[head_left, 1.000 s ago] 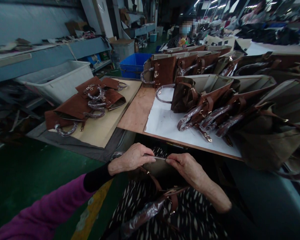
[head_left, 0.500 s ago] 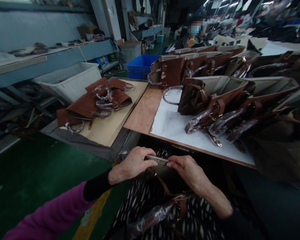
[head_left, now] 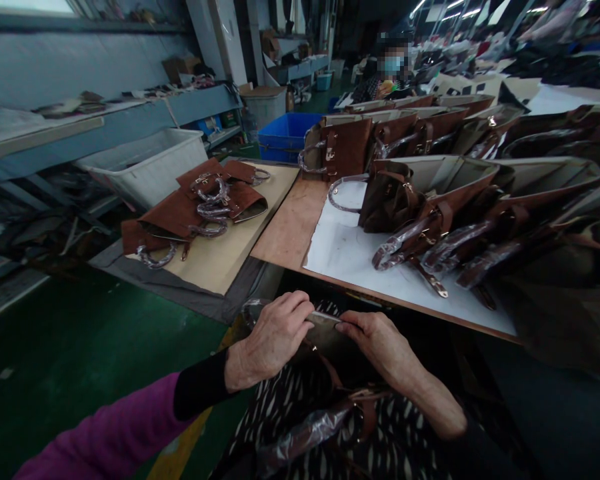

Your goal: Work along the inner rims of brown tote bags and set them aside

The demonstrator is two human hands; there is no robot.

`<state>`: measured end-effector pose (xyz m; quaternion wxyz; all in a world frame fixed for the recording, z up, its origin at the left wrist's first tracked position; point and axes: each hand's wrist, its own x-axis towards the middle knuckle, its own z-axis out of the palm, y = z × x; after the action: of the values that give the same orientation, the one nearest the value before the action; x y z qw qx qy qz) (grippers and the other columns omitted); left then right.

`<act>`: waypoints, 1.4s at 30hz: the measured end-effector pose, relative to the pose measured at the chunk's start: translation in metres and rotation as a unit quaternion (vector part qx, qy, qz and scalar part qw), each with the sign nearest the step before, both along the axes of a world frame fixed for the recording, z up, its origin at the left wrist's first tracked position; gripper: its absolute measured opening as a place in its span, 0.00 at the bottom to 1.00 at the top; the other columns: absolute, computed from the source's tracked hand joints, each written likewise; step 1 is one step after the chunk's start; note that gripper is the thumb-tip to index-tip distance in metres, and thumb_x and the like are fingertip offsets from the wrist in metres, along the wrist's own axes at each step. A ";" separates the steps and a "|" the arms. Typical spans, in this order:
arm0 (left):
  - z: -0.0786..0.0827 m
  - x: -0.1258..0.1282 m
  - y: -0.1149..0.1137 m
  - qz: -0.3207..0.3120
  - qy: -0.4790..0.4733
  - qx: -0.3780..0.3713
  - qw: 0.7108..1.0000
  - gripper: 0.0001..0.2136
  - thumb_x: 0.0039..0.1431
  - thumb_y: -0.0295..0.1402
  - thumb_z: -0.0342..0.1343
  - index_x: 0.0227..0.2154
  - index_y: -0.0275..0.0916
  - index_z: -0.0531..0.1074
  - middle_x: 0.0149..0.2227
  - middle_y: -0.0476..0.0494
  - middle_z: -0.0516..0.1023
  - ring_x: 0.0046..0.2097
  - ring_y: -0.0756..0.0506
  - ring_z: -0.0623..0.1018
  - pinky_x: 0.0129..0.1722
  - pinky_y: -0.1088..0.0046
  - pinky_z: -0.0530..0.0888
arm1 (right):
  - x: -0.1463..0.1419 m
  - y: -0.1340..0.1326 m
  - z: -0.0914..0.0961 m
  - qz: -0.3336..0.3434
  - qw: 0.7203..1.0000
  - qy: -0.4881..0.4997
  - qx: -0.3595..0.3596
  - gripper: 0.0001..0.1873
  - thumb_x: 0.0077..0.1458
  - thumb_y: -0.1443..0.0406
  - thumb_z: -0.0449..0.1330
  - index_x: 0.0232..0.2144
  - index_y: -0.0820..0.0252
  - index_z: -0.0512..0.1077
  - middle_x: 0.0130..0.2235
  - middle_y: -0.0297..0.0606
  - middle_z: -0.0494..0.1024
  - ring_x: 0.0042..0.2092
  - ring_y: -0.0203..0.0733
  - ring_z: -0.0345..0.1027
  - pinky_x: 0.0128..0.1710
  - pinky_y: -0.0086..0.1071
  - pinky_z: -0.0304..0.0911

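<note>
A handbag (head_left: pixel 325 333) rests on my lap, over a black and white patterned cloth. Its pale edge runs between my two hands. My left hand (head_left: pixel 275 337) is closed on that edge, fingers over the top and thumb below. On the other side, my right hand (head_left: pixel 377 340) pinches the same edge between thumb and fingers. One plastic-wrapped handle (head_left: pixel 305 437) of the bag lies toward me, with a brown strap and a small metal fitting beside it. Much of the bag is dark and hard to make out.
Several brown handbags with wrapped handles stand on the table (head_left: pixel 285 223) ahead and to the right. More brown bags (head_left: pixel 170 213) lie on a board at the left. Behind are a white bin (head_left: pixel 145 163) and a blue crate (head_left: pixel 285 137). A masked person (head_left: pixel 393 73) is farther back.
My left hand has slid slightly right along the bag's edge, closer to my right hand, and its fingers have curled more. The right hand stays nearly in place. The view has shifted slightly.
</note>
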<state>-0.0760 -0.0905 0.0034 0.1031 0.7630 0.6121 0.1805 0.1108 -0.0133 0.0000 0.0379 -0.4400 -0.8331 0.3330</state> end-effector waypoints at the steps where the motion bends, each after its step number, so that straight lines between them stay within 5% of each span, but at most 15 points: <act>1: 0.001 0.000 0.001 -0.008 0.013 -0.007 1.000 0.05 0.58 0.26 0.49 0.37 0.37 0.66 0.44 0.43 0.67 0.46 0.45 0.68 0.46 0.67 0.68 | 0.000 0.000 0.000 0.001 1.000 0.000 0.002 0.15 0.57 0.60 0.48 0.28 0.54 0.74 0.27 0.33 0.75 0.32 0.38 0.67 0.32 0.28 0.56; 10: 0.009 0.003 0.008 -0.013 0.051 -0.070 0.996 0.05 0.58 0.23 0.44 0.34 0.38 0.63 0.40 0.44 0.67 0.42 0.46 0.68 0.43 0.68 0.68 | -0.003 0.002 0.001 0.007 1.000 -0.010 0.004 0.14 0.57 0.61 0.48 0.27 0.55 0.73 0.26 0.34 0.75 0.32 0.38 0.67 0.32 0.28 0.55; 23: -0.007 0.008 0.007 0.037 -0.003 -0.061 0.997 0.09 0.59 0.23 0.37 0.30 0.38 0.60 0.33 0.45 0.65 0.34 0.47 0.66 0.34 0.70 0.66 | -0.009 0.000 0.007 0.002 0.999 -0.034 0.002 0.13 0.56 0.62 0.49 0.25 0.56 0.71 0.26 0.34 0.74 0.32 0.38 0.66 0.32 0.28 0.54; 27: -0.004 0.006 0.008 0.053 -0.061 -0.075 0.994 0.07 0.55 0.23 0.44 0.35 0.38 0.61 0.36 0.46 0.68 0.36 0.47 0.69 0.36 0.71 0.66 | -0.008 0.001 0.005 0.005 1.000 -0.025 -0.004 0.13 0.56 0.62 0.49 0.27 0.54 0.72 0.27 0.34 0.74 0.32 0.38 0.66 0.31 0.28 0.54; 30: -0.001 0.004 0.011 0.065 -0.117 -0.098 0.986 0.16 0.52 0.27 0.52 0.45 0.39 0.61 0.38 0.47 0.72 0.39 0.46 0.72 0.39 0.72 0.66 | -0.009 0.002 0.004 0.006 1.000 -0.017 -0.011 0.12 0.55 0.63 0.50 0.30 0.53 0.74 0.29 0.34 0.76 0.33 0.38 0.67 0.32 0.28 0.55; 34: 0.006 0.002 0.016 0.055 -0.109 -0.149 0.981 0.07 0.56 0.33 0.50 0.34 0.38 0.72 0.31 0.47 0.76 0.34 0.47 0.73 0.34 0.74 0.65 | -0.010 0.002 0.007 0.009 1.000 0.003 -0.015 0.13 0.54 0.64 0.50 0.35 0.50 0.74 0.32 0.32 0.77 0.37 0.39 0.68 0.35 0.29 0.56; 42: 0.017 -0.004 0.021 0.063 -0.139 -0.197 0.968 0.09 0.53 0.33 0.52 0.30 0.37 0.76 0.26 0.48 0.76 0.29 0.49 0.71 0.28 0.77 0.61 | -0.019 0.001 0.012 0.049 0.998 0.032 -0.011 0.12 0.55 0.61 0.51 0.36 0.48 0.74 0.33 0.30 0.78 0.38 0.39 0.68 0.36 0.29 0.56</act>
<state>-0.0803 -0.0698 0.0207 0.3239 0.6550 0.6619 0.1673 0.0921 -0.0122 0.0123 0.0435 -0.3878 -0.8483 0.3579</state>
